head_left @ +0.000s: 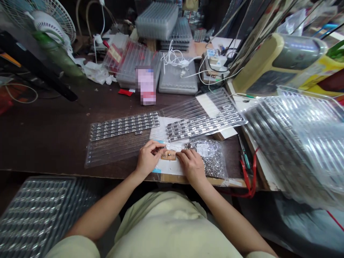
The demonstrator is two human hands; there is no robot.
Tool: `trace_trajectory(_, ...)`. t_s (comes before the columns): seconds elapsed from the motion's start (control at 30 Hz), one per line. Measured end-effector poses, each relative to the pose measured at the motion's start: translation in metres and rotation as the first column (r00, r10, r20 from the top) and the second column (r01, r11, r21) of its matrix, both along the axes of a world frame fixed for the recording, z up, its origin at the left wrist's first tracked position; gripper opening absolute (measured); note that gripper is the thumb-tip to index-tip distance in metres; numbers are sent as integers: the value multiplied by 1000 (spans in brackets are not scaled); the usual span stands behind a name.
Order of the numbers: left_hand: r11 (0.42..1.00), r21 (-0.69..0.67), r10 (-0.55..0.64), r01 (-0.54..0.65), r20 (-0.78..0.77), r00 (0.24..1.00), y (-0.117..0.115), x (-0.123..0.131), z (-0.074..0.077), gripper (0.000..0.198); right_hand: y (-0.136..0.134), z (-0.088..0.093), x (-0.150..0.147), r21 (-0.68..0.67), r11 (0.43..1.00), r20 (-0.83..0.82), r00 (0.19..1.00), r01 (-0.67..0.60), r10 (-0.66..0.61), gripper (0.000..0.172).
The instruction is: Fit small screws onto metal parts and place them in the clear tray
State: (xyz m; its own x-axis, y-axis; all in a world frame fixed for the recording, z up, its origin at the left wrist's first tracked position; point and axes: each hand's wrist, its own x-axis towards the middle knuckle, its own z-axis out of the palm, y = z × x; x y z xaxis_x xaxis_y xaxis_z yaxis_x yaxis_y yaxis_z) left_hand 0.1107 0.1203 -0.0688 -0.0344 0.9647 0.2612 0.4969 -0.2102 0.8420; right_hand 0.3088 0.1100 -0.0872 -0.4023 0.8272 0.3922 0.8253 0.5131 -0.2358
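My left hand (148, 157) is closed in a pinch at the left end of a small tan block (168, 155), with a small dark part at its fingertips, too small to name. At the block's right end my right hand (192, 165) has its fingers curled together; whatever they grip is hidden. A tiny metal piece sits on the middle of the block. Beneath it lies a white sheet (176, 167) with blue tape. Beside my right hand is a clear bag of small metal parts (215, 157).
Clear ribbed trays with rows of small dark-and-silver parts lie left (125, 126) and right (204, 122). Behind them stands a phone (146, 86). A green-handled screwdriver (244, 157) and red strap (251, 182) lie right. Stacked trays (290, 143) crowd the right side; a fan (51, 27) stands back left.
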Motion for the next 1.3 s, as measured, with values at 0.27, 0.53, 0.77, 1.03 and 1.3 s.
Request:
trace_trajectory(0.27,985,38,-158,168,-187,970,-2,20,5,11,3,2,-6,25,998,-116,992,58,-55,12)
trace_trajectory(0.53,979,24,-188,203,-287,939,-3,25,-3,11,2,3,-5,47,995,-182,980,91,-81,12)
trace_trajectory(0.77,977,8,-206,214,-240,949,-5,28,-5,10,2,7,-3,-5,998,-283,957,66,-65,11)
trace_trajectory(1.03,993,115,0,28,-241,970,36,-12,13,9,3,11,-14,-110,994,-324,945,-5,-32,12)
trace_trajectory(1.3,973,137,229,-183,-557,798,64,-72,6,12,6,7,-30,-66,998,-241,970,16,-31,13)
